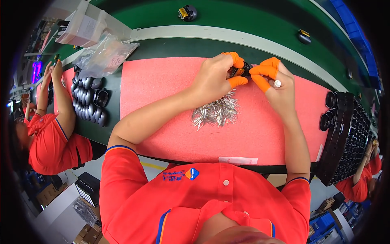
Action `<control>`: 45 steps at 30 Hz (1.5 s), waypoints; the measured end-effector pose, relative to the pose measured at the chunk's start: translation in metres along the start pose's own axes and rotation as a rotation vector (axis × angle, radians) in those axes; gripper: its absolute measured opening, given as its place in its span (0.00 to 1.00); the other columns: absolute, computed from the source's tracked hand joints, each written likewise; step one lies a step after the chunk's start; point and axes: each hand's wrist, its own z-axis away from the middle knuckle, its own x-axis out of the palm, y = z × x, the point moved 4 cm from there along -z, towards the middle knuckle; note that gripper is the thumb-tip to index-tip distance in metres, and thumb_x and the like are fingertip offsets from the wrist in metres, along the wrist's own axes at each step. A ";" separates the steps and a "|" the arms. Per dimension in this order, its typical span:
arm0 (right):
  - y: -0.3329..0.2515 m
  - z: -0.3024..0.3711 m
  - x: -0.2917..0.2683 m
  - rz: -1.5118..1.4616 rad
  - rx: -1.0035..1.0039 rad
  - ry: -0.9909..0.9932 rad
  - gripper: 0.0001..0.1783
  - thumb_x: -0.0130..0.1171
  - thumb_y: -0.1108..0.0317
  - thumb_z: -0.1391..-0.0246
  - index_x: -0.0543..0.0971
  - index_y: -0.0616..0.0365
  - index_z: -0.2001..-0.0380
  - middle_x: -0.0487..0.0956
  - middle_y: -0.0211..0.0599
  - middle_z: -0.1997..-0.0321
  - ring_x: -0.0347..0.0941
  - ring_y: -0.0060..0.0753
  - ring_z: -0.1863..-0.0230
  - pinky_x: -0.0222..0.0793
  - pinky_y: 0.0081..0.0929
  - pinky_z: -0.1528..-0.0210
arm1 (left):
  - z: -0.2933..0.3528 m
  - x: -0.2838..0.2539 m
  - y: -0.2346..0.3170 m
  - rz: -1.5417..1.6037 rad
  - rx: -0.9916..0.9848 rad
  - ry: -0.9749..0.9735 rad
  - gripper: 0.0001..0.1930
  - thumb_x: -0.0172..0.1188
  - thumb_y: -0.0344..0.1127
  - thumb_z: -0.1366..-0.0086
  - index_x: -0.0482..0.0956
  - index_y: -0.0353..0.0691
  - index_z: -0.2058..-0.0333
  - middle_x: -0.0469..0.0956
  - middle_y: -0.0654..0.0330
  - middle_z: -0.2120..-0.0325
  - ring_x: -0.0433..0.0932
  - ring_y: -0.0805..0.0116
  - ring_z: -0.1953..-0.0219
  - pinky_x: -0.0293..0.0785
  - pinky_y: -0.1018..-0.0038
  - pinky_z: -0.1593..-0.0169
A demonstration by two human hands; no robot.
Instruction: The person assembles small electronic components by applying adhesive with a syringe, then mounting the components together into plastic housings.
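Note:
My left hand (214, 75), with orange finger cots on its fingertips, grips a small dark rounded device (237, 72) that has a yellow-orange part showing. From the other side my right hand (279, 83), also in orange cots, is closed in a pinch right at the device's edge. Whatever lies between those right fingertips is too small or covered to make out. Just below both hands, a loose pile of thin silvery strips (217, 113) lies on the pink foam mat (160, 81).
Beyond a pale rail (227, 33) runs a green belt (243, 14) carrying dark devices (191, 13). Rows of black shells (87, 97) and a clear plastic bag (105, 55) lie at left. A black tray stack (345, 138) stands right. Co-workers in red sit on both sides.

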 end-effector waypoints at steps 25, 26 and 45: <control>0.004 0.014 0.000 0.321 -0.407 -0.069 0.21 0.64 0.84 0.61 0.81 0.63 0.58 0.78 0.41 0.68 0.76 0.39 0.69 0.73 0.28 0.69 | 0.006 0.002 0.008 0.038 0.074 0.024 0.15 0.72 0.26 0.53 0.75 0.32 0.67 0.79 0.54 0.72 0.80 0.66 0.73 0.78 0.74 0.69; 0.004 0.017 0.003 0.326 -0.409 -0.061 0.21 0.64 0.84 0.61 0.81 0.63 0.58 0.78 0.41 0.68 0.76 0.39 0.69 0.73 0.28 0.69 | 0.008 0.003 0.008 0.037 0.082 0.020 0.15 0.72 0.26 0.53 0.75 0.32 0.67 0.79 0.54 0.72 0.80 0.66 0.73 0.78 0.74 0.69; 0.009 0.025 0.006 0.416 -0.495 0.015 0.21 0.64 0.85 0.62 0.81 0.65 0.59 0.79 0.42 0.66 0.77 0.40 0.69 0.75 0.28 0.68 | 0.008 0.002 0.010 -0.015 0.087 -0.039 0.17 0.71 0.27 0.50 0.74 0.33 0.62 0.81 0.53 0.68 0.83 0.67 0.69 0.80 0.72 0.64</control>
